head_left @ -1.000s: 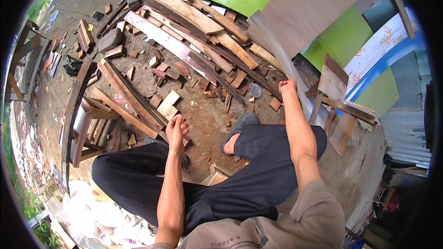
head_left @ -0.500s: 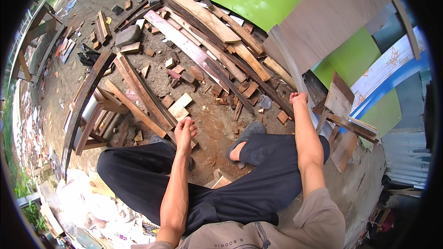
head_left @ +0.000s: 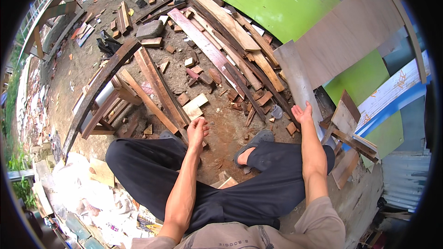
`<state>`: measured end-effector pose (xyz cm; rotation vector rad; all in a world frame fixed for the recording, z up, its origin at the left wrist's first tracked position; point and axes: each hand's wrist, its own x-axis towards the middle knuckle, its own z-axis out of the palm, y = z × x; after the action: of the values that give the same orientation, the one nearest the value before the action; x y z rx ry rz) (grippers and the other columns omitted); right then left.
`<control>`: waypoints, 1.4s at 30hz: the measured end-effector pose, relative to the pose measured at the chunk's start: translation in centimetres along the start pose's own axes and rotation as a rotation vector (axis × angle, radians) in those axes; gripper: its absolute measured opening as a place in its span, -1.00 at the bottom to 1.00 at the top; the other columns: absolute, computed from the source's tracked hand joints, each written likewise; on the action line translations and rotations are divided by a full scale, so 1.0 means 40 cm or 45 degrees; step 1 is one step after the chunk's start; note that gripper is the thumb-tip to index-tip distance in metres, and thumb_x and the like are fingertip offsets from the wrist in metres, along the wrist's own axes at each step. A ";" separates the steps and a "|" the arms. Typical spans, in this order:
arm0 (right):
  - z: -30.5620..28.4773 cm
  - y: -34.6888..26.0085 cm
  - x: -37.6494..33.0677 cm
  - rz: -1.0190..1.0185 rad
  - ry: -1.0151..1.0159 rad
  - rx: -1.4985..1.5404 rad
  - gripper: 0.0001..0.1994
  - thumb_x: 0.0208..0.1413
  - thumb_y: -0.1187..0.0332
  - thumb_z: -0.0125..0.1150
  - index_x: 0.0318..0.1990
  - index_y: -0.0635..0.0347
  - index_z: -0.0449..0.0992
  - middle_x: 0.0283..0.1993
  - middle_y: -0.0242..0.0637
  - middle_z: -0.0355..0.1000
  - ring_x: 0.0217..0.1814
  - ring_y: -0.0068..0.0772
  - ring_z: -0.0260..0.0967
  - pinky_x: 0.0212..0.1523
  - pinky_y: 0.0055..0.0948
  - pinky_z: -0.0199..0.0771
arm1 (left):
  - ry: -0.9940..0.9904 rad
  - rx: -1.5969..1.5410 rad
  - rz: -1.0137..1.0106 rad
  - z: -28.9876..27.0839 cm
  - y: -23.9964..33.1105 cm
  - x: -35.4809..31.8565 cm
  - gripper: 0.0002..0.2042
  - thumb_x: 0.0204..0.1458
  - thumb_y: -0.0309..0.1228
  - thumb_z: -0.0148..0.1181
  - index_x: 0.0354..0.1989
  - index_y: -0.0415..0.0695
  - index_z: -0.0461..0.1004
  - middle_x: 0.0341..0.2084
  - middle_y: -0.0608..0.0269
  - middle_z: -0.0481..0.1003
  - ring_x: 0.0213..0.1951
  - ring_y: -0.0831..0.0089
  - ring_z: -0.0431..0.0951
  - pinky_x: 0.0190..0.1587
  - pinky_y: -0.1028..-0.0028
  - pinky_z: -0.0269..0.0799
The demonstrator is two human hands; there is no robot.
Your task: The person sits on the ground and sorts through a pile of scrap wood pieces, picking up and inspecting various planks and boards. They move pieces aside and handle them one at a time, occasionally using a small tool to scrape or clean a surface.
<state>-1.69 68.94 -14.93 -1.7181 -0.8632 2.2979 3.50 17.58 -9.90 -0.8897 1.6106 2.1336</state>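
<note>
My left hand (head_left: 198,130) hangs in front of my left knee, its fingers curled in, with nothing showing in them. Just beyond it lie pale wood offcuts (head_left: 196,106) and the near end of a long brown board (head_left: 161,87). My right hand (head_left: 302,112) is open beyond my right knee, palm turned up and fingers apart, holding nothing. Behind it in the picture stands a long grey strip (head_left: 295,71); whether the hand touches it I cannot tell. A clear plastic cup (head_left: 276,112) lies on the ground to its left.
Long planks (head_left: 224,23) lie stacked ahead, with offcuts and a grey stone (head_left: 150,29) to their left. A wooden frame (head_left: 108,106) stands at the left. Green panels (head_left: 272,0) and a brown plywood sheet (head_left: 341,37) are at the right, near a small wooden stand (head_left: 344,120).
My right hand has gone from curled fingers to an open, upturned palm. My left hand stays curled. The view has shifted, so the scene sits farther right and lower.
</note>
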 end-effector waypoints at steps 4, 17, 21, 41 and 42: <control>0.077 0.065 -0.083 -0.213 -0.200 -1.144 -0.13 0.16 -0.07 0.21 0.47 0.20 -0.02 0.51 -0.01 -0.02 0.41 -0.05 0.16 0.15 0.02 0.43 | 0.067 0.008 -0.026 -0.018 0.003 0.008 -0.64 0.23 -0.18 0.15 0.06 -0.16 0.41 -0.20 0.31 0.51 -0.31 0.58 0.53 -0.30 0.54 0.46; 0.538 0.329 0.024 -0.893 -0.321 -2.315 -0.35 0.09 0.02 0.26 0.24 0.28 0.36 0.21 0.11 0.41 0.29 0.05 0.34 0.25 -0.16 0.34 | 0.494 1.210 0.083 -0.135 -0.006 0.276 -0.20 0.01 0.01 0.27 0.38 -0.13 0.16 0.39 -0.16 0.06 0.42 -0.03 0.03 0.40 0.14 0.00; 0.715 0.370 0.085 -1.151 -0.240 -2.352 -0.31 0.10 0.01 0.25 0.30 0.23 0.26 0.25 0.08 0.34 0.33 0.09 0.25 0.27 -0.06 0.29 | 0.555 1.527 -0.104 -0.141 -0.002 0.343 0.16 -0.08 0.10 0.33 0.50 -0.07 -0.40 0.45 -0.30 -0.35 0.45 -0.22 -0.16 0.42 0.02 -0.11; 0.984 0.222 0.120 -0.424 -0.700 -1.485 -0.35 0.22 -0.24 -0.05 0.23 0.10 0.34 -0.26 -0.19 0.51 -0.36 -0.36 0.48 -0.51 -0.39 0.47 | 0.399 1.433 0.090 -0.187 -0.051 0.386 0.40 -0.25 0.30 0.35 0.45 -0.30 -0.56 0.39 -0.52 -0.46 0.43 -0.35 -0.27 0.41 -0.01 -0.16; 0.995 0.213 0.091 -0.319 -0.786 -1.421 -0.36 0.24 -0.24 -0.09 0.18 0.12 0.37 -0.29 -0.21 0.49 -0.40 -0.38 0.46 -0.55 -0.41 0.43 | 0.382 1.433 0.051 -0.194 -0.049 0.388 0.43 -0.27 0.33 0.35 0.45 -0.26 -0.60 0.40 -0.47 -0.50 0.45 -0.32 -0.30 0.43 0.03 -0.17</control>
<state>-37.52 49.31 -15.23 -0.8902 -2.6501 2.2860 -4.82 9.16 -22.72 -0.7514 2.4991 0.7885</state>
